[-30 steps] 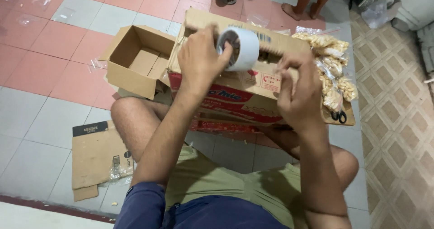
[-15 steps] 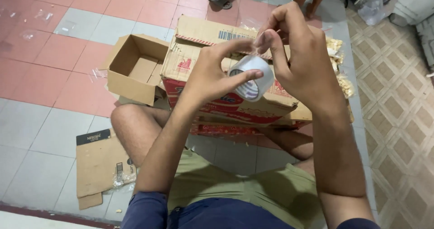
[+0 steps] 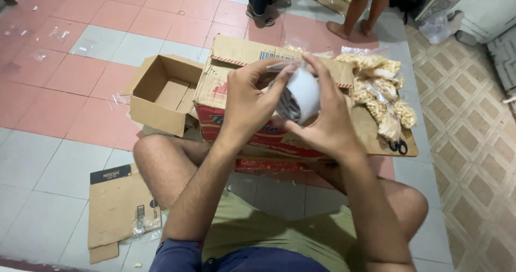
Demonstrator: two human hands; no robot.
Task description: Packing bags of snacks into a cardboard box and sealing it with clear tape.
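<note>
Both my hands are raised over a closed cardboard box (image 3: pixel 236 84) with red print that stands in front of my crossed legs. A roll of clear packing tape (image 3: pixel 299 95) sits between them. My right hand (image 3: pixel 325 119) cups the roll from below and behind. My left hand (image 3: pixel 252 97) holds its near side, with fingertips at the roll's top edge, where a clear strip of tape sticks out.
A small open empty carton (image 3: pixel 161 92) stands left of the box. Clear bags of pale snacks (image 3: pixel 379 92) and black scissors (image 3: pixel 399 145) lie on a cardboard flap at right. Flat cardboard (image 3: pixel 115 210) lies by my left knee. Two people's legs (image 3: pixel 317 3) stand beyond.
The roll left the box top and came up toward me. My right hand moved from the box edge onto the roll, then shifted under it, while the left fingers moved to its edge.
</note>
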